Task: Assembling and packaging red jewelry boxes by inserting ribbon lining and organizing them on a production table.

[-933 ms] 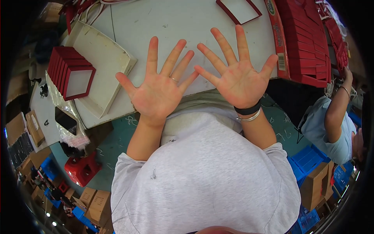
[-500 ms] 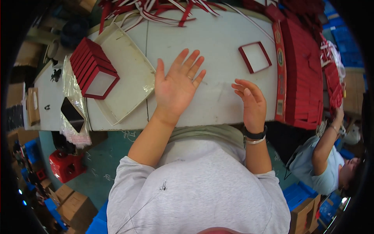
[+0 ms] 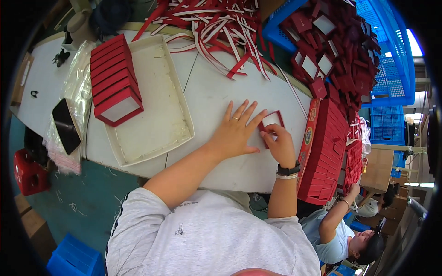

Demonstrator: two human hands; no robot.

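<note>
A small dark-red box piece (image 3: 272, 119) with a white inside lies on the white table (image 3: 212, 172). My right hand (image 3: 281, 146), wearing a black band and a pale bracelet, has its fingers curled at the near edge of this piece, thumb and forefinger closed on it. Part of the piece is hidden behind those fingers. Just left of it, my left hand (image 3: 235, 134) is held palm down over the table with its fingers spread, a ring on one of them. Nothing is in the left hand; its fingertips come close to the box piece.
At left, a row of red boxes (image 3: 115, 76) stands in a shallow cream tray (image 3: 159, 152), near a phone (image 3: 66, 126) on plastic bags. Red-and-white ribbons (image 3: 225, 32) lie behind. Rightward are packed red pieces (image 3: 322, 152), a heaped blue crate (image 3: 391, 87) and a co-worker's arm (image 3: 335, 214).
My left hand has turned from palm up to palm down and moved toward the box piece. The right hand has reached the piece and closed on it. The whole view has shifted rightward.
</note>
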